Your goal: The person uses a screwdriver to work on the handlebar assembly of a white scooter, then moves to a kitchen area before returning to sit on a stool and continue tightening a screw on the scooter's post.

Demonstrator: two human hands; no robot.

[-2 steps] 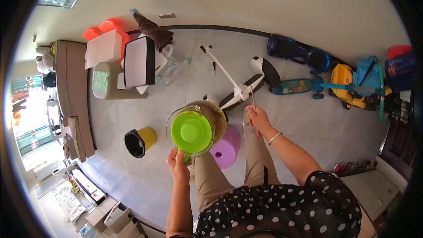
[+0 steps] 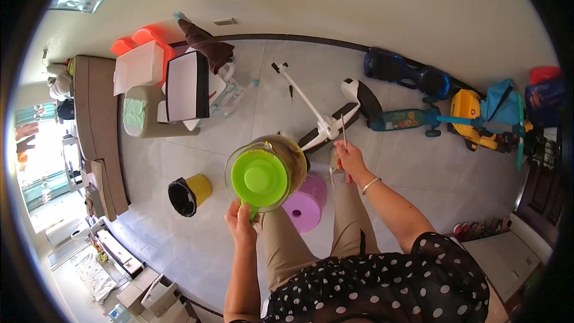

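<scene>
My left hand (image 2: 241,221) is closed around the green handle of a see-through jug (image 2: 297,173) with a round lime-green lid (image 2: 259,176). The jug is held over the floor in front of my left knee, its lid facing up toward me; its body looks brownish through the wall. My right hand (image 2: 353,160) is closed on a slim pointed tool (image 2: 344,133), whose thin shaft sticks out above the fingers. A bit of red shows below the fist; the tool's exact kind cannot be made out. The hands are apart.
A purple stool (image 2: 308,206) stands between my legs, partly behind the jug. Left of it is a yellow bin (image 2: 199,186) with a black liner. Ahead lie a white-and-black scooter (image 2: 326,124), a teal scooter (image 2: 403,119) and a blue hoverboard (image 2: 406,73). Storage boxes (image 2: 188,87) are stacked far left.
</scene>
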